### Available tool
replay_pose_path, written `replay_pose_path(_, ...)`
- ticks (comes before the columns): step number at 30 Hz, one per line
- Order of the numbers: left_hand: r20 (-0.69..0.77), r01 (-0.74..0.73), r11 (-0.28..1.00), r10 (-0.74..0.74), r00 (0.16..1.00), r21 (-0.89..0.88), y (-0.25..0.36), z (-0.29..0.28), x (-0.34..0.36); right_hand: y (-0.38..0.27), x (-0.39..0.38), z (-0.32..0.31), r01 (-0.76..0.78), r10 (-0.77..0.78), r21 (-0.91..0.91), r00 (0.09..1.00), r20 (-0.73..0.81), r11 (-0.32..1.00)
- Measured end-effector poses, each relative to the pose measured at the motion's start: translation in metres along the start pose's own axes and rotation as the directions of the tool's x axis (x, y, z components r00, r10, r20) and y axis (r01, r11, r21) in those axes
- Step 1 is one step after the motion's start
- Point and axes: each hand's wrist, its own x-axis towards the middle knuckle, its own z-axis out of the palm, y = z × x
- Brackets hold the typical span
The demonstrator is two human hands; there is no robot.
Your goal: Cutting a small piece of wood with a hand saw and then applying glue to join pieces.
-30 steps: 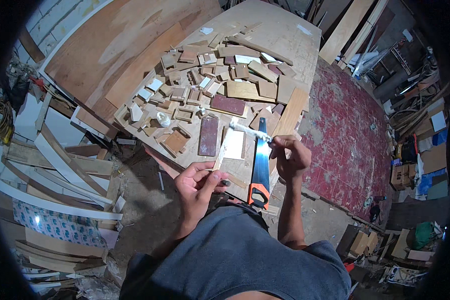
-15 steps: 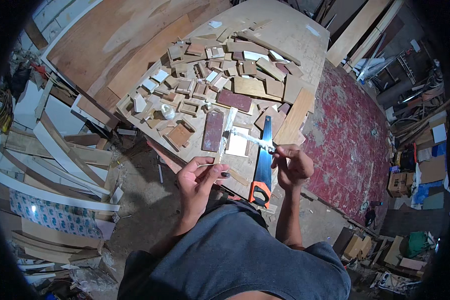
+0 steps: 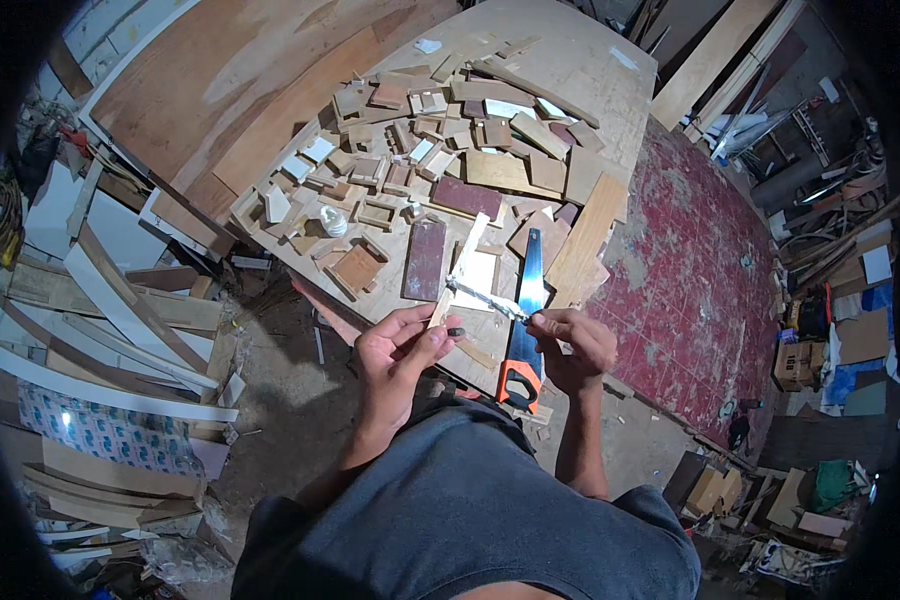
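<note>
My left hand (image 3: 398, 362) pinches the lower end of a narrow pale wooden strip (image 3: 466, 255), held tilted over the table's near edge. A small dark spot shows at its thumb tip; I cannot make out what it is. Between the closed fingers of my right hand (image 3: 576, 350) is a thin stick smeared with white paste (image 3: 492, 298). Its far end meets the strip's middle. Below them lie a white rectangular piece (image 3: 482, 275) and a handsaw (image 3: 526, 335) with an orange and black handle. A maroon board (image 3: 426, 260) lies to the left.
Many wood offcuts and small open wooden boxes (image 3: 357, 268) spread across the plywood table (image 3: 555, 55). A clear container (image 3: 334, 222) stands among them. Left of the table are curved boards (image 3: 135, 300); on the right is a worn red floor (image 3: 690, 290).
My right hand has moved slightly left and down, and the paste-smeared stick's far end has come lower along the strip. The strip's top now leans farther right.
</note>
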Motion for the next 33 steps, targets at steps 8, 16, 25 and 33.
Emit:
replay_pose_path(8,-0.075,0.069,0.997,-0.072,0.995,-0.042,-0.003,0.007,0.001,-0.005,-0.011,-0.002,0.028,-0.027,-0.035,0.999,0.036,0.999)
replay_pose_path(16,-0.070,0.044,0.999,-0.043,0.997,0.016,-0.006,0.009,0.000,-0.005,-0.014,-0.004,0.031,-0.031,-0.057,1.000,0.001,0.998)
replay_pose_path(25,-0.014,0.038,0.998,-0.037,0.999,0.051,-0.009,0.008,0.003,-0.004,-0.014,-0.001,-0.078,0.078,0.000,0.996,-0.031,0.997)
replay_pose_path(33,-0.009,0.056,0.995,-0.055,0.998,0.078,-0.014,0.012,0.005,-0.003,-0.014,0.011,-0.183,0.231,0.294,0.963,-0.137,0.938)
